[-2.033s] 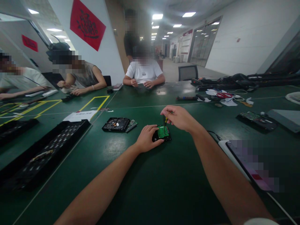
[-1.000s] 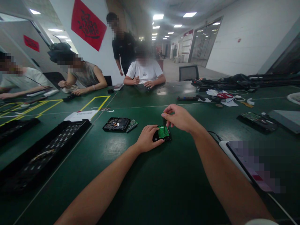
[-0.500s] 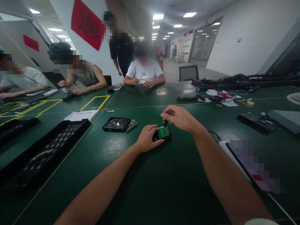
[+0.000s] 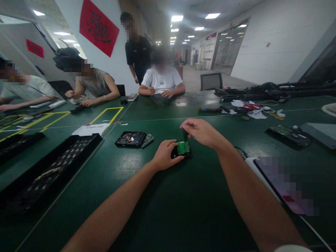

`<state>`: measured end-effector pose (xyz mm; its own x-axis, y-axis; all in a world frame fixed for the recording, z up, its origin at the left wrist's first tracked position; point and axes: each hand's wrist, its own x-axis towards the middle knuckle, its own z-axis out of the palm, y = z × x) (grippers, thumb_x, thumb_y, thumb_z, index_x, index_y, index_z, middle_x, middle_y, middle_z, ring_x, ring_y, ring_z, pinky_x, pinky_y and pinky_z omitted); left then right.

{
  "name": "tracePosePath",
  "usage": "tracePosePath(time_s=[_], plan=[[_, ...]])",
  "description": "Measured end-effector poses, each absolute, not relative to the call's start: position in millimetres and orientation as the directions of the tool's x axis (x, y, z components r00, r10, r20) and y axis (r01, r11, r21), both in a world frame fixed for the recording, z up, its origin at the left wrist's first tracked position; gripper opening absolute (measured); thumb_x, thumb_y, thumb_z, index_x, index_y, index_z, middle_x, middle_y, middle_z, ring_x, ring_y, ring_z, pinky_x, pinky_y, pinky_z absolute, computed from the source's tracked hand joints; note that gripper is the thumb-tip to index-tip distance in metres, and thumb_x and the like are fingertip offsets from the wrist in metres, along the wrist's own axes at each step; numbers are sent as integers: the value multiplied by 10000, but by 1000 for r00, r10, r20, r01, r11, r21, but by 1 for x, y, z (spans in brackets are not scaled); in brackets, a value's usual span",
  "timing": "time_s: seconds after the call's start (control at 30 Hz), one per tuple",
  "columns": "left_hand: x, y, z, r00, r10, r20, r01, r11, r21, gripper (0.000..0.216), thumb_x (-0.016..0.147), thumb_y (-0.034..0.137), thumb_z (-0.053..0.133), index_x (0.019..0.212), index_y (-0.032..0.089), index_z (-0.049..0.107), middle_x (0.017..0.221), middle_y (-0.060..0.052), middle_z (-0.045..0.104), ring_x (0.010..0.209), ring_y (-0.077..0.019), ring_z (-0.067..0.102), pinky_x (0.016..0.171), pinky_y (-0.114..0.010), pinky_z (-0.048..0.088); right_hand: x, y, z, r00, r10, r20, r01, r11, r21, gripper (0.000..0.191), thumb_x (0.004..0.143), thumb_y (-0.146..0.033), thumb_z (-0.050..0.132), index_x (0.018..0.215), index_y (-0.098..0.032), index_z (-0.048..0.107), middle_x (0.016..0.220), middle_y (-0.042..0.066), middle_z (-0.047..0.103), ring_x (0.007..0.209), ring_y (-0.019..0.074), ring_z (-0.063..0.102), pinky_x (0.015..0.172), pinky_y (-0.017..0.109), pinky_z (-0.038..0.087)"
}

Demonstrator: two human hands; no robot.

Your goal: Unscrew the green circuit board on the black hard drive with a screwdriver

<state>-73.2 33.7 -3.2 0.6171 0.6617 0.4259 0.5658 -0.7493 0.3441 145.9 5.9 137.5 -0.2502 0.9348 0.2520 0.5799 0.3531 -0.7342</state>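
Observation:
A black hard drive (image 4: 174, 154) with a green circuit board (image 4: 181, 148) on its upper face lies flat on the dark green table. My left hand (image 4: 166, 154) grips the drive from its left side, fingers along the far edge and thumb along the near edge. Above the board, my right hand (image 4: 198, 131) is closed round the handle of a screwdriver (image 4: 185, 136). The screwdriver stands nearly upright, its tip down on the right part of the board. Whether the tip sits in a screw is too small to make out.
Left of the drive lie another hard drive (image 4: 130, 139) and a loose circuit board (image 4: 148, 140). A long black tray (image 4: 52, 171) stands farther left. On the right are a tablet-like device (image 4: 278, 185) and another drive (image 4: 288, 135). Several people sit or stand across the table.
The fingers of my right hand have turned slightly on the screwdriver's handle, whose yellow part no longer shows. My left hand and the drive have stayed in place.

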Motion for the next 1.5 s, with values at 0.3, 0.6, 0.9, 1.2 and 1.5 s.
tracePosePath(time_s=[0.3,0.6,0.9,1.2,1.5], plan=[[-73,34,-3,618,665,419,564,-746,353,632,860,614,709,1353,236,595,1427,-136,589,1329,-344,539,1158,-561,386,145,4,134,-141,971,193,556,239,-796,172,947,-356,662,1001,-195,632,979,75,744,565,121,644,508,253,489],[-73,35,-5,617,667,418,569,-745,348,626,865,625,698,1343,235,597,1436,-135,582,1335,-339,537,1174,-566,368,147,7,137,-262,929,261,580,367,-727,212,999,-331,554,999,-209,727,879,36,729,719,153,646,651,267,498],[-73,34,-4,617,664,422,566,-747,348,631,861,626,701,1347,237,595,1427,-134,586,1327,-340,540,1163,-558,381,146,4,134,-127,965,228,606,258,-753,248,923,-429,696,971,-194,632,945,61,747,559,119,639,541,258,495],[-73,35,-3,619,666,416,562,-746,358,631,859,634,700,1342,240,602,1428,-132,587,1326,-344,541,1155,-558,391,143,5,136,-190,955,228,566,297,-769,195,1003,-357,570,1014,-211,699,831,33,735,661,148,683,618,257,531],[-72,34,-4,613,670,418,569,-742,354,638,855,627,707,1353,246,594,1430,-131,586,1330,-348,537,1163,-572,377,144,3,136,-100,962,255,614,261,-745,256,915,-451,706,932,-199,662,927,59,747,615,137,656,559,262,500]])
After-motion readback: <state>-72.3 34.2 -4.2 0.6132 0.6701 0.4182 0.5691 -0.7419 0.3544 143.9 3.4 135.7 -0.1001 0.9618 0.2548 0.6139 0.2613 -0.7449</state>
